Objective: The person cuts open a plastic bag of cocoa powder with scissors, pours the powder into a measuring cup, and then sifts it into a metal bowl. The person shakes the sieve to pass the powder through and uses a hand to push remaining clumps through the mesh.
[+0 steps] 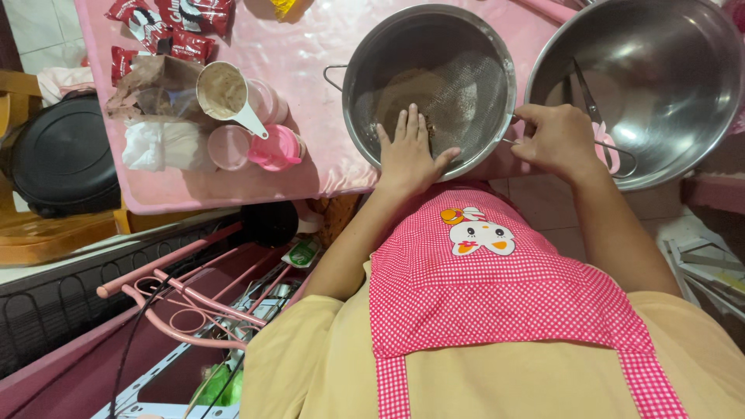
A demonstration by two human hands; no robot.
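A round metal sieve (473,70) sits over a bowl on the pink table, with brown powder (411,89) in its mesh. My left hand (409,151) lies flat inside the sieve, fingers spread and pressing on the powder near the front rim. My right hand (552,140) is closed around the sieve's handle at its right side, between the sieve and a large steel bowl (660,54).
A white measuring cup of brown powder (223,91), pink cups (268,147), a torn brown packet (155,81) and red wrappers (174,23) lie at the table's left. A black round pan (62,155) rests further left. A pink wire rack (194,295) stands below the table.
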